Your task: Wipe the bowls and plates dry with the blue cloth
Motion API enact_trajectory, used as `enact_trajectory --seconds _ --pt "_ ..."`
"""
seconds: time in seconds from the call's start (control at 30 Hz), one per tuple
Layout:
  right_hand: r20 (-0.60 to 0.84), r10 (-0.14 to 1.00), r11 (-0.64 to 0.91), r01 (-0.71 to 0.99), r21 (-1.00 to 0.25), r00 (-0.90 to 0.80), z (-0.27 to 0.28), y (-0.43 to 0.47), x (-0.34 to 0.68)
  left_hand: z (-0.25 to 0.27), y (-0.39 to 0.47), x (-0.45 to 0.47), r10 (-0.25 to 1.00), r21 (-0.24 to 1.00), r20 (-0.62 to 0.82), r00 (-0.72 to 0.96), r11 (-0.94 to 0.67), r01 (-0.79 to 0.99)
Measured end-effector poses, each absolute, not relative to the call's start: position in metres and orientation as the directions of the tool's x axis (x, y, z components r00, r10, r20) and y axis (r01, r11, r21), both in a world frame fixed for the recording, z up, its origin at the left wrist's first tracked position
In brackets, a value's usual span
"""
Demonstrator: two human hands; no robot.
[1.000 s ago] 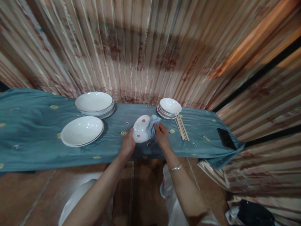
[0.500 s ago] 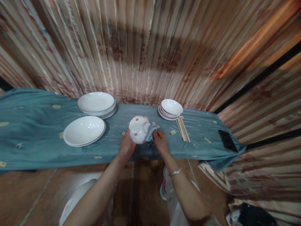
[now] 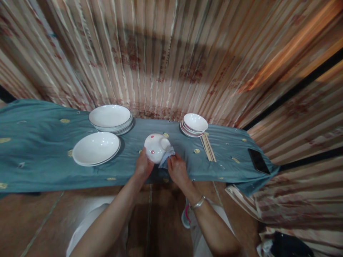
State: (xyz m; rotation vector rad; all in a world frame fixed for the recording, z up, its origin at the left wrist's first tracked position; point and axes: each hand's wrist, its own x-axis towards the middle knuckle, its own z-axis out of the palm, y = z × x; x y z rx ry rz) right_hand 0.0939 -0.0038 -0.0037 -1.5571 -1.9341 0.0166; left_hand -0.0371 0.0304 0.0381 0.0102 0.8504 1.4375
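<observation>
Gripping bowl (image 3: pixel 153 147) by rim, plates (image 3: pixel 109 116) apart

Probably a room in a home: stacked white plates (image 3: pixel 109 116), small bowls (image 3: pixel 195 122) and wooden chopsticks (image 3: pixel 208 148) on a narrow, teal-draped bench (image 3: pixel 40 153), patterned curtains (image 3: pixel 150 53) hanging close behind, brown tiled floor (image 3: pixel 59 221) below.

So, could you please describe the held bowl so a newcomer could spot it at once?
Find the blue-green tablecloth. Over its middle, the left hand holds a white bowl and the right hand a rag against it. Unlike the stacked bowls, it is tipped, base showing.
</observation>
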Motion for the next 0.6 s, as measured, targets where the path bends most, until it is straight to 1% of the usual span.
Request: enact_trajectory --seconds 0.17,0.37,0.5,0.6 --pt "0.442 0.884 0.32 0.885 -0.337 -0.151 0.003 -0.012 0.088 0.025 0.035 -0.038 0.886 0.476 -0.457 -0.082 0.166 -0.863" --pt "0.465 0.865 0.36 0.879 -0.313 -0.189 0.011 -0.018 0.08 0.018 0.037 -0.038 0.905 0.479 -0.421 -0.062 0.163 -0.862" --pt "0.512 0.832 0.428 0.832 -0.352 -0.211 0.018 -0.02 0.076 0.018 0.035 -0.038 0.892 0.47 -0.452 -0.016 0.222 -0.854" --pt "0.562 0.811 0.452 0.78 -0.432 -0.159 0.025 -0.017 0.083 0.016 0.036 -0.039 0.894 0.469 -0.447 -0.018 0.217 -0.856"
